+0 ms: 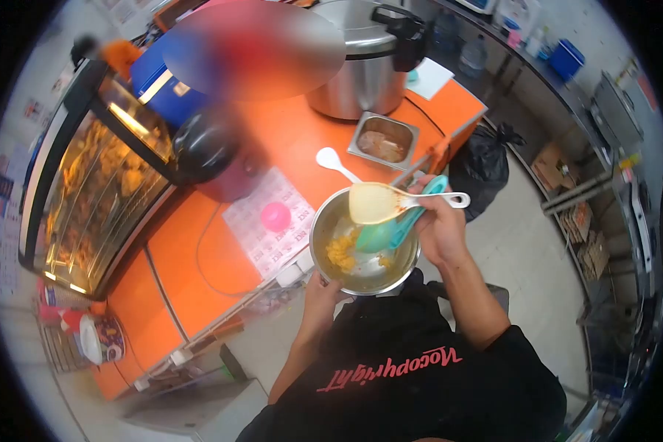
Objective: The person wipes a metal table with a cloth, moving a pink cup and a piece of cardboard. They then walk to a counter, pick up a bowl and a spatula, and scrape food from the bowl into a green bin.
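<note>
My left hand (pixel 323 296) grips the near left edge of a metal mixing bowl (pixel 372 283), fingers closed at its rim. Inside, a clump of yellow food (pixel 341 254) lies on the bottom. Over the bowl's right side, my right hand (pixel 442 230) is closed round a teal spoon (pixel 415 219), whose green bowl end dips toward the food. A cream spatula (pixel 373 203) with a white handle crosses above it, held in the same hand; its blade is flat and smeared. Partly hidden behind the mixing bowl, a white spoon (pixel 331 159) rests on the orange counter (pixel 295 132).
A steel pan (pixel 383 141) with some food sits by the counter edge, before a large pressure cooker (pixel 353 81). Printed paper with a pink round item (pixel 275 216) lies left. Further left stands a lit food display case (pixel 99 177). A black bag (pixel 482 173) is on the floor.
</note>
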Action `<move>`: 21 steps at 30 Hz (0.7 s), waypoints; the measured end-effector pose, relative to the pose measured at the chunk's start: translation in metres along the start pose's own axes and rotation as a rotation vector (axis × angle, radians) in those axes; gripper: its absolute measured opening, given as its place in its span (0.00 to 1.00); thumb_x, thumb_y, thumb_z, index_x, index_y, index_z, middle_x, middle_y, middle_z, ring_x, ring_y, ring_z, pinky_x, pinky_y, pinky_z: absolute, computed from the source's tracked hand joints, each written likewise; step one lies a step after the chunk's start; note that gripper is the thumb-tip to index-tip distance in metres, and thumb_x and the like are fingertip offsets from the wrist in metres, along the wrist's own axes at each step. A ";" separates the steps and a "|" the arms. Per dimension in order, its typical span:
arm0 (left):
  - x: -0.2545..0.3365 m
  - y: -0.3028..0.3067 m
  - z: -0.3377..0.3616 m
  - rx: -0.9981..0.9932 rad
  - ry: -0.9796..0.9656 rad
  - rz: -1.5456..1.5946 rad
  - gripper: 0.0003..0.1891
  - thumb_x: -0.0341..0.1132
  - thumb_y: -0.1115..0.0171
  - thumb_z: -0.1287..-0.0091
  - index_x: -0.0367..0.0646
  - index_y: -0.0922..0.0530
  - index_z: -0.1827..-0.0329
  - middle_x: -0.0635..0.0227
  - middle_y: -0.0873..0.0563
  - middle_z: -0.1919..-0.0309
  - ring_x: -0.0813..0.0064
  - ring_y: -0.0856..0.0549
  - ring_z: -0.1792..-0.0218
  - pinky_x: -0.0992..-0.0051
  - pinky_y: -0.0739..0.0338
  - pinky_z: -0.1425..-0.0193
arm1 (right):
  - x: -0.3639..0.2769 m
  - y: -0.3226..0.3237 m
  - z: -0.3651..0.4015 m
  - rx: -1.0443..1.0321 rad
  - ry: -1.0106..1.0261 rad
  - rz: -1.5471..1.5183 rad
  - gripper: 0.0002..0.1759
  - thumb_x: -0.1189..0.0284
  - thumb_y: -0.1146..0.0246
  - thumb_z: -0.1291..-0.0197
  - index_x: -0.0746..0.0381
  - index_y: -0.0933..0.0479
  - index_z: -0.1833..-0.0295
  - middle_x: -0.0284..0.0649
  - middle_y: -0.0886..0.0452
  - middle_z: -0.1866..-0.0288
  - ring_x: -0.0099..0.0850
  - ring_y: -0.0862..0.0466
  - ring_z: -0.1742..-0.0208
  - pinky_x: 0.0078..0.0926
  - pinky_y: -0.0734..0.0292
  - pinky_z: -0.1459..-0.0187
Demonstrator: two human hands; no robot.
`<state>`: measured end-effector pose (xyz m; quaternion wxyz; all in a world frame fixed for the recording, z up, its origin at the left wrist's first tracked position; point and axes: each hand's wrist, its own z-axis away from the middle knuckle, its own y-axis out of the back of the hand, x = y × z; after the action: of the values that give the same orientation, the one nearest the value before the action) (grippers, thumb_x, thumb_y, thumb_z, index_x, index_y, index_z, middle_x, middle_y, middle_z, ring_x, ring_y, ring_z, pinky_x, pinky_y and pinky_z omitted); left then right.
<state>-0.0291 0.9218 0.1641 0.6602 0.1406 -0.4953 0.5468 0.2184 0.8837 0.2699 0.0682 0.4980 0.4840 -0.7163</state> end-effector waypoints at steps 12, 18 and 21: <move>-0.038 0.064 0.050 0.419 -0.043 0.251 0.23 0.25 0.39 0.32 0.28 0.30 0.35 0.49 0.17 0.42 0.59 0.11 0.47 0.65 0.08 0.48 | 0.098 -0.063 -0.074 0.012 -0.292 -0.192 0.19 0.75 0.48 0.35 0.64 0.31 0.39 0.48 0.26 0.43 0.45 0.23 0.37 0.53 0.27 0.33; -0.052 0.083 0.078 0.502 -0.059 0.287 0.26 0.25 0.39 0.34 0.32 0.30 0.32 0.53 0.18 0.40 0.60 0.13 0.43 0.63 0.12 0.43 | 0.188 -0.035 -0.134 -0.023 0.056 0.316 0.18 0.74 0.41 0.35 0.64 0.31 0.41 0.42 0.24 0.49 0.31 0.18 0.52 0.34 0.17 0.51; -0.058 0.093 0.089 0.564 -0.081 0.306 0.25 0.24 0.43 0.33 0.37 0.31 0.31 0.56 0.19 0.39 0.60 0.14 0.42 0.59 0.14 0.41 | 0.203 -0.056 -0.126 -0.032 0.141 0.369 0.18 0.75 0.38 0.34 0.64 0.31 0.40 0.40 0.24 0.48 0.28 0.20 0.51 0.31 0.19 0.51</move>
<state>-0.1482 0.8574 0.1259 0.4850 0.2635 -0.3654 0.7496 0.1671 1.0875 0.1424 0.1724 0.6260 0.3993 -0.6473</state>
